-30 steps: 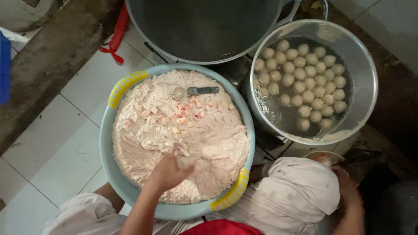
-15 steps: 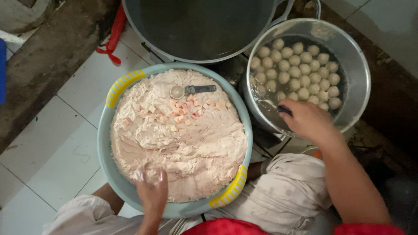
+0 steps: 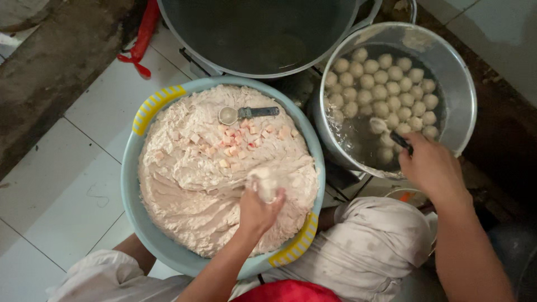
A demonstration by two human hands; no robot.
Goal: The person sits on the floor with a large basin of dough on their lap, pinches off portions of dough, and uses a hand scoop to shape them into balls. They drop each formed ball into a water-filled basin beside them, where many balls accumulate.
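The left hand (image 3: pixel 258 208) is squeezing a lump of pale pink paste (image 3: pixel 266 183) up through its closed fist, over the wide light-blue plastic basin with yellow handles (image 3: pixel 159 99) that is holding the rest. The right hand (image 3: pixel 430 166) is gripping a small dark-handled spoon (image 3: pixel 391 134) — dipping it into the steel pot of water (image 3: pixel 456 72), where round white balls (image 3: pixel 386 84) are floating.

Pale-blue round plastic basin (image 3: pixel 146 235), two yellow ribbed handle grips on its rim. Inside: pinkish-beige paste (image 3: pixel 190 184), with small pink and cream cubes (image 3: pixel 235 140) scattered toward the far rim. Silver metal scoop (image 3: pixel 246 113), dark handle. Off-white balls (image 3: pixel 386 84) float in clear water in a grey steel pot (image 3: pixel 458 72). Floor: white square tiles (image 3: pixel 67 184), thin dark grout lines. Red plastic piece (image 3: pixel 142 39) at the far tile edge. Trousers (image 3: pixel 375 251) cream, dull stains.
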